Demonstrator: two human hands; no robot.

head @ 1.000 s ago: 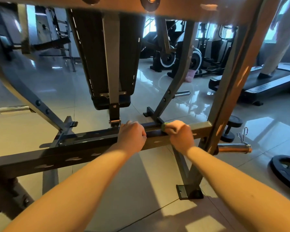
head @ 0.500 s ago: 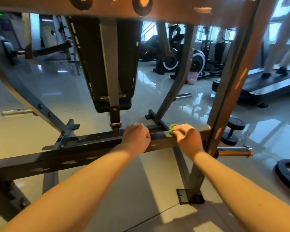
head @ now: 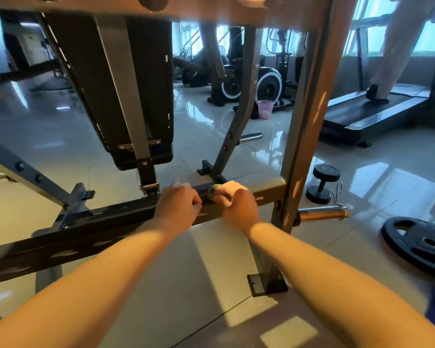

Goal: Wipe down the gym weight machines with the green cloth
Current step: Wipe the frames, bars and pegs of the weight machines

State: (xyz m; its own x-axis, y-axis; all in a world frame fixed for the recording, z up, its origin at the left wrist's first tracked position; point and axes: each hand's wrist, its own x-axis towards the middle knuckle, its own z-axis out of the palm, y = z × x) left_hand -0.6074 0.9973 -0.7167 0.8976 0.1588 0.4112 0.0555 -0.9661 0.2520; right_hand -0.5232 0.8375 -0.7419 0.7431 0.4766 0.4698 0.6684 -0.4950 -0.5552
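Left hand (head: pixel 177 205): fingers are curled over the top of the machine's horizontal bar (head: pixel 86 232). Right hand (head: pixel 236 204): fingers are closed round the green cloth (head: pixel 212 190); only a small fold is seen at the fingertips, pressed onto the bar just beside the left knuckles. Beyond the fingers, a glossy tiled floor (head: pixel 48 126) is noted, with a pink bucket (head: pixel 265 109) and a treadmill (head: pixel 367 114) farther off. To the right of the fingers, a dumbbell (head: pixel 322 183) and a weight plate (head: pixel 422 243) are seen on the floor.
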